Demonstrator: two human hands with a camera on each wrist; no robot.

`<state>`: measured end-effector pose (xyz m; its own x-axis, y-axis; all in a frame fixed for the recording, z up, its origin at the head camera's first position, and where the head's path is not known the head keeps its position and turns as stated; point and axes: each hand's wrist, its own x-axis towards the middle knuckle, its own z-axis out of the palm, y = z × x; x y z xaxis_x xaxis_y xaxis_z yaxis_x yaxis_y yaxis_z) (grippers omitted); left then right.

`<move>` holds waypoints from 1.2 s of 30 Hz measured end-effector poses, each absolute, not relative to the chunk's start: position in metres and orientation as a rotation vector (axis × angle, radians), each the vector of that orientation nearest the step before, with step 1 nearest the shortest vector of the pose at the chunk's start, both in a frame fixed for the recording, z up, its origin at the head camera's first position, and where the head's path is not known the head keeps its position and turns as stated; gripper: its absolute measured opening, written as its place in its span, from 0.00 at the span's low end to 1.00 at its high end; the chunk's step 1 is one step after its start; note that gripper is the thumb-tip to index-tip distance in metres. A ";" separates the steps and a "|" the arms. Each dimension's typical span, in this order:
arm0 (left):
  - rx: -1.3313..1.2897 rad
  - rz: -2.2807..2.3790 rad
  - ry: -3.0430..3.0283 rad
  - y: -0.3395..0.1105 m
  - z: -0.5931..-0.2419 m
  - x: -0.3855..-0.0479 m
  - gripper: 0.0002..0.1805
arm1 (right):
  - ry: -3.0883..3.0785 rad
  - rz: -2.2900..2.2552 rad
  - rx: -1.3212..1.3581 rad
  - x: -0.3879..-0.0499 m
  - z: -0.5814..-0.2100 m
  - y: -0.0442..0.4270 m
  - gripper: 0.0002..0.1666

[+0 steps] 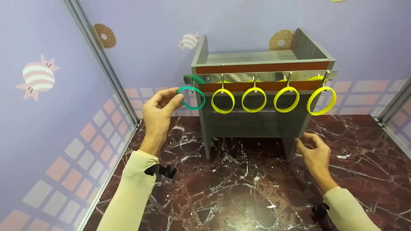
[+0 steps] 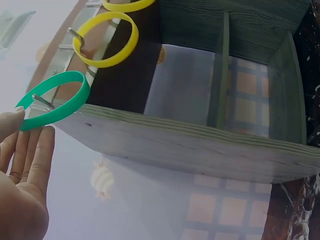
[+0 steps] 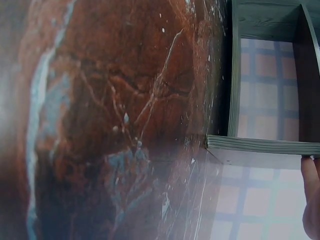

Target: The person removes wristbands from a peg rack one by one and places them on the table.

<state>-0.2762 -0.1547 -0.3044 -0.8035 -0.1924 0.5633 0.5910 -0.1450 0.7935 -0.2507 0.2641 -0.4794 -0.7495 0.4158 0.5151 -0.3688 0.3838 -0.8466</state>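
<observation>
My left hand (image 1: 157, 110) pinches a green ring (image 1: 204, 102) between thumb and fingers at the left end of a metal hook rail (image 1: 237, 76). The leftmost hook (image 2: 42, 101) passes through this ring in the left wrist view. Yellow rings (image 1: 223, 112) hang one to a hook along the rest of the rail. Low on the right, my right hand (image 1: 316, 155) touches the side panel of the grey wooden shelf (image 1: 293, 141), its fingers bent loosely. Only a few fingers of it show in the right wrist view, against the panel's outer side.
The shelf stands on a dark red marbled tabletop (image 1: 231, 192), its rail across the upper front. Behind and to the left are lilac walls (image 1: 144, 41) with candy and doughnut pictures. Metal frame posts (image 1: 106, 64) run up the corner.
</observation>
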 end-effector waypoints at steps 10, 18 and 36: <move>-0.446 -2.002 -1.524 -0.156 -0.298 -0.258 0.09 | -1.921 1.401 -0.034 -0.256 -0.486 0.261 0.12; -0.412 -2.020 -1.484 -0.163 -0.303 -0.245 0.10 | -1.916 1.401 -0.051 -0.267 -0.502 0.271 0.13; -0.128 -2.141 -1.454 -0.176 -0.381 -0.251 0.10 | -1.916 1.400 -0.088 -0.262 -0.496 0.269 0.11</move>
<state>-0.2507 -0.1758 -0.3810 -0.8477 -0.3807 0.3695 0.4838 -0.2690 0.8328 -0.2623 0.2694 -0.4961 -0.7176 0.4604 0.5225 -0.3578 0.4000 -0.8438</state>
